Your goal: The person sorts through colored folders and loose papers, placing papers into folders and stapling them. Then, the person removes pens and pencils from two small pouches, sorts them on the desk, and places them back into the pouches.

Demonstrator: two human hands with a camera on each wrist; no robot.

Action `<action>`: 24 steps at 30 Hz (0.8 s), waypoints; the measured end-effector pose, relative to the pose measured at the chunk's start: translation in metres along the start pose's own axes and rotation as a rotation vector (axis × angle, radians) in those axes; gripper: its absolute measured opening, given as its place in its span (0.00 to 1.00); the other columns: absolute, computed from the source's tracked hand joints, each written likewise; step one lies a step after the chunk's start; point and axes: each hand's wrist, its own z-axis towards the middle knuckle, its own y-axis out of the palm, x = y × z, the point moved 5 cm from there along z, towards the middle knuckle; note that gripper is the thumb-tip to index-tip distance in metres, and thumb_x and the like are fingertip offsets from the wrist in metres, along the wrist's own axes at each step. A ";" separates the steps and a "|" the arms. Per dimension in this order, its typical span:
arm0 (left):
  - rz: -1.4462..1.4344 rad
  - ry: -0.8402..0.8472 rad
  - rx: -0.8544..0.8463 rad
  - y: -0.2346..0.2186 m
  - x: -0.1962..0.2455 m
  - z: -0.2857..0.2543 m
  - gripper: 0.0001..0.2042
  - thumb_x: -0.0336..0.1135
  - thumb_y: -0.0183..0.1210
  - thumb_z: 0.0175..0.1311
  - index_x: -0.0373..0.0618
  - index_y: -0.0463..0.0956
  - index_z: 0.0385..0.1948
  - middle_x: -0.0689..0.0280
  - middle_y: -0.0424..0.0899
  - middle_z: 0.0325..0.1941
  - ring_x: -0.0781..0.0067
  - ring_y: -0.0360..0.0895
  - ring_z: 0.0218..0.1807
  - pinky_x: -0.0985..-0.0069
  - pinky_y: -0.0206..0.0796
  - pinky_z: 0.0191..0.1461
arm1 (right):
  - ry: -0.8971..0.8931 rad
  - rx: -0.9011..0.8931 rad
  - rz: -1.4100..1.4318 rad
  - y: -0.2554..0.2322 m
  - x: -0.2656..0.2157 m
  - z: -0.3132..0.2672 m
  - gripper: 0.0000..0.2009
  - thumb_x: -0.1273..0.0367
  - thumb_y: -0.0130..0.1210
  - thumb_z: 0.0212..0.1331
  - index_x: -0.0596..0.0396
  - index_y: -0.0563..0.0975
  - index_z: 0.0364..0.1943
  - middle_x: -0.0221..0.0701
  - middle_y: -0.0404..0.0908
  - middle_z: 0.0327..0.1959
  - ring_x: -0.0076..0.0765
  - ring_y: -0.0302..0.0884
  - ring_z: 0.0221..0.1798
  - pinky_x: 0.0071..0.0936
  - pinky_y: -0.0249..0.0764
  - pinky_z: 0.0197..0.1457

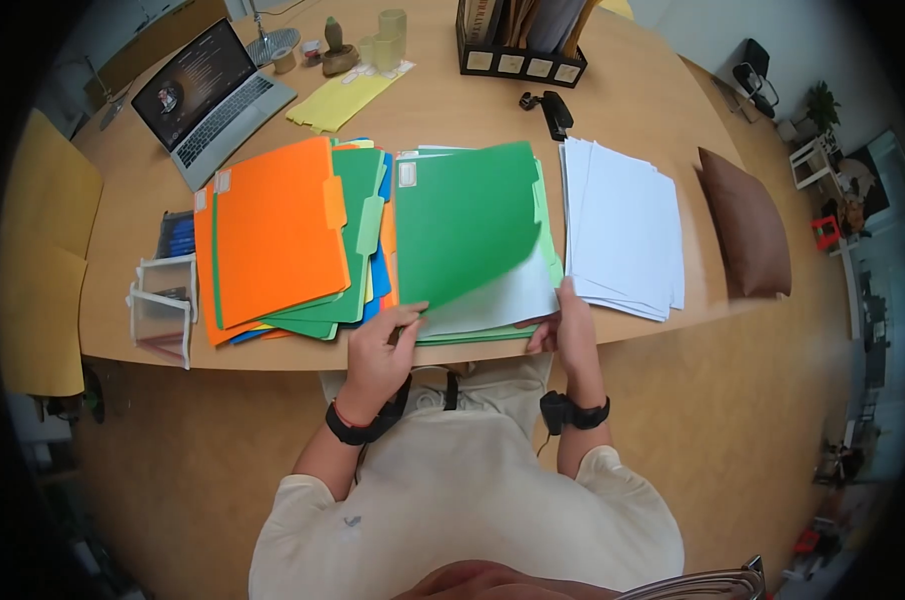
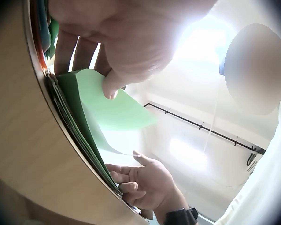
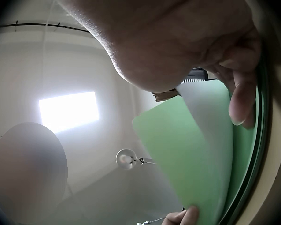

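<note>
A green folder (image 1: 468, 220) lies on a stack at the desk's front edge, its cover bent up at the lower right. My left hand (image 1: 380, 345) pinches that cover at its lower left corner, thumb on the near side in the left wrist view. Under the raised cover shows a white sheet (image 1: 498, 302). My right hand (image 1: 570, 325) is at the lower right corner, its thumb touching the sheet's edge. In the left wrist view, the right hand's fingers (image 2: 126, 185) rest apart from the thumb, along the stack's edge.
Left lies a pile of orange folders (image 1: 278, 235) and other colours, beside a mesh pouch (image 1: 163, 305). A white paper stack (image 1: 623, 230) lies right, then a brown cushion (image 1: 745, 225). Behind are a laptop (image 1: 213, 110), a stapler (image 1: 555, 115) and a black file holder (image 1: 523, 65).
</note>
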 end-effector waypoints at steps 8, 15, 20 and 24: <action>0.359 0.149 0.060 -0.009 0.030 0.006 0.14 0.20 0.59 0.72 0.34 0.83 0.57 0.46 0.88 0.57 0.48 0.89 0.52 0.64 0.81 0.55 | -0.161 0.132 -0.086 -0.012 0.002 -0.001 0.14 0.65 0.50 0.82 0.64 0.79 0.46 0.38 0.88 0.27 0.21 0.74 0.16 0.22 0.70 0.21; 0.512 0.272 0.344 -0.056 0.030 0.001 0.18 0.15 0.55 0.70 0.31 0.81 0.59 0.46 0.88 0.57 0.45 0.88 0.55 0.63 0.80 0.58 | -0.258 0.477 -0.079 -0.096 -0.005 0.001 0.13 0.66 0.49 0.82 0.61 0.79 0.42 0.31 0.82 0.22 0.19 0.70 0.15 0.20 0.67 0.21; 0.685 0.399 0.458 -0.090 0.047 0.006 0.19 0.12 0.54 0.67 0.30 0.82 0.58 0.47 0.87 0.62 0.44 0.83 0.66 0.59 0.75 0.68 | -0.312 0.708 -0.142 -0.167 0.009 0.007 0.12 0.65 0.52 0.81 0.57 0.79 0.39 0.25 0.76 0.19 0.16 0.64 0.16 0.18 0.58 0.18; 0.919 0.197 0.423 -0.121 0.011 0.003 0.23 0.12 0.54 0.64 0.37 0.83 0.60 0.52 0.84 0.67 0.43 0.72 0.76 0.54 0.66 0.77 | -0.484 0.978 -0.680 -0.215 0.023 0.016 0.17 0.64 0.56 0.76 0.70 0.81 0.49 0.48 0.87 0.38 0.44 0.85 0.39 0.38 0.80 0.47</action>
